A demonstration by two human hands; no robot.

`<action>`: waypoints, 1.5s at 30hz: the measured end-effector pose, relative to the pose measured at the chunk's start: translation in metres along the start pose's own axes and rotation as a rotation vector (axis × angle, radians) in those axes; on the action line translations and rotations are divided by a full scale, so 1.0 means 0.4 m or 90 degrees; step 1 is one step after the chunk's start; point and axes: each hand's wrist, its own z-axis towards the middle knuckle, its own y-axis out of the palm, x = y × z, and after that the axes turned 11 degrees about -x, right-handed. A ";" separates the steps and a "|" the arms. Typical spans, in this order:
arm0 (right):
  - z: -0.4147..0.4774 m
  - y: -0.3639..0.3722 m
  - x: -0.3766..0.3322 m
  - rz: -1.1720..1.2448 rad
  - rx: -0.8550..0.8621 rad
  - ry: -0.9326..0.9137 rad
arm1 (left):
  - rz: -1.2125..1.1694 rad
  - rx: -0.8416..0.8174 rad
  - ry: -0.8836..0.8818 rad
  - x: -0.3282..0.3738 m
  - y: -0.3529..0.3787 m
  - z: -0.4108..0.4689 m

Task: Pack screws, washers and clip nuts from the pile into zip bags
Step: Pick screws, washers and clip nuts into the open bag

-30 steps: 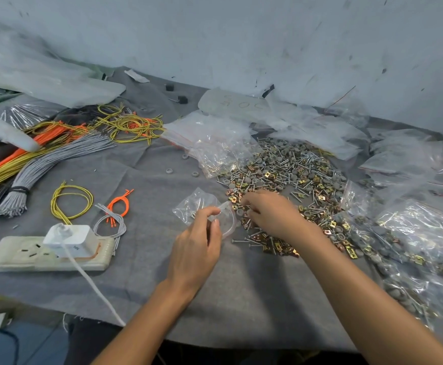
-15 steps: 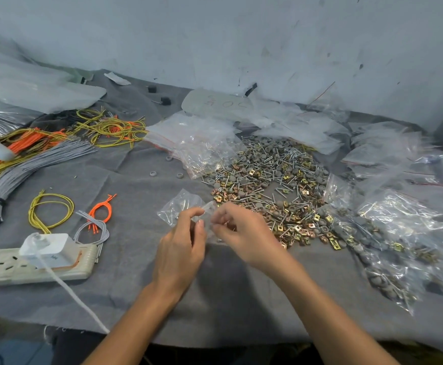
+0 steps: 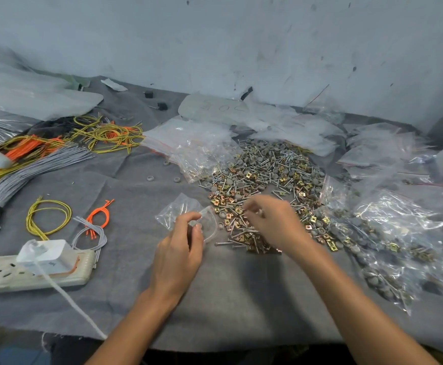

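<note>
1. Handwritten marks run across the pale sheet point(image 3: 212, 108) lying against the wall behind the pile. They are faint and seem upside down to you, so I cannot read them. The small print on the white charger point(image 3: 47, 255) is too small to make out.
2. Your left hand point(image 3: 179, 250) pinches the mouth of a small clear zip bag point(image 3: 186, 213) between thumb and fingertips. The rim is bowed open toward the right, and the rest of the bag lies on the grey cloth point(image 3: 136, 291) beyond your fingers.
3. Your right hand point(image 3: 274, 223) hangs over the near edge of the pile point(image 3: 267, 172), just right of the bag's mouth, with its fingers curled. They are blurred, so I cannot tell whether they hold a part.
4. The pile mixes silver screws, grey washers and brass-coloured clip nuts, and it spreads from your right hand back toward the wall.
5. Filled bags point(image 3: 389, 233) of the same parts are heaped to the right of the pile. A stack of flat empty bags point(image 3: 186, 137) sits at its far left edge.
6. The charger is plugged into a power strip point(image 3: 9, 276) at the left. Loops of yellow wire point(image 3: 48, 214) lie beyond it.
</note>
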 end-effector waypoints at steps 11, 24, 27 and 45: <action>0.010 -0.071 0.173 -0.126 -0.065 0.106 | -0.004 -0.025 -0.021 0.012 -0.009 -0.001; -0.006 -0.037 0.046 0.015 -0.031 0.012 | -0.004 -0.027 -0.019 0.015 -0.010 0.000; -0.022 0.014 -0.054 0.106 -0.058 -0.096 | -0.007 -0.026 -0.013 0.011 -0.009 -0.002; 0.043 0.021 -0.070 -0.002 -0.014 -0.030 | -0.008 -0.025 -0.023 0.012 -0.012 0.000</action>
